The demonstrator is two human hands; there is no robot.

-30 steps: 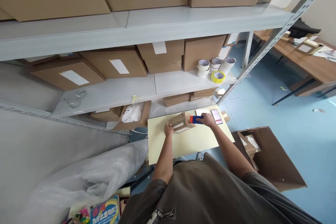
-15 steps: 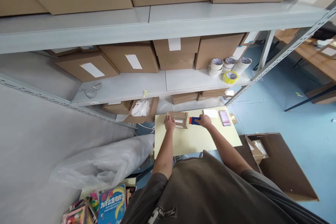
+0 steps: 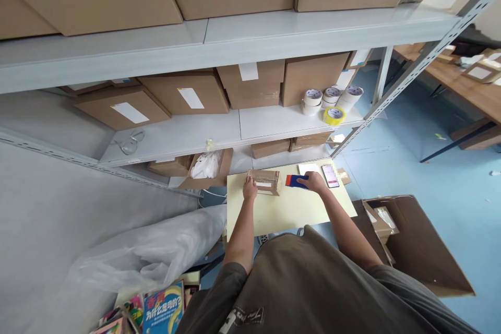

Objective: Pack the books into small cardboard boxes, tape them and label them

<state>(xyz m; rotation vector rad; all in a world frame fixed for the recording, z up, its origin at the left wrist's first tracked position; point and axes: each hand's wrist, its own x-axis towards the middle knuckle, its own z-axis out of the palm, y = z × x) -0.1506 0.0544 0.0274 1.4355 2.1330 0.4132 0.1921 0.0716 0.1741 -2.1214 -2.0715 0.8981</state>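
A: How should the two hands do this work well?
B: Beginning at left, the left hand (image 3: 250,188) holds the left end of the small box (image 3: 270,178), which lies on the left, far part of the yellow table (image 3: 276,217). I would advise a steady but gentle hold there, because cardboard may bend under strong force.
A: And the right hand (image 3: 314,182)?
B: It is closed around the blue tool (image 3: 299,181) (which kind of tool, I cannot tell). The red end (image 3: 288,180) points left, just beside the box but not touching it. In my judgement, it is good to have the tool in line with the box, and all fingers away from that red end.
A: Please, what are the materials?
B: Again from left: the plastic bag (image 3: 164,250) is cloudy, soft and wrinkled. The table top looks smooth and straight-edged. The box is brown and long, with flat sides and a white label (image 3: 265,185). The tool is flat and looks like hard plastic. More to the right, the phone (image 3: 330,175) is a thin rectangle, and the open carton (image 3: 434,240) has tall brown walls.
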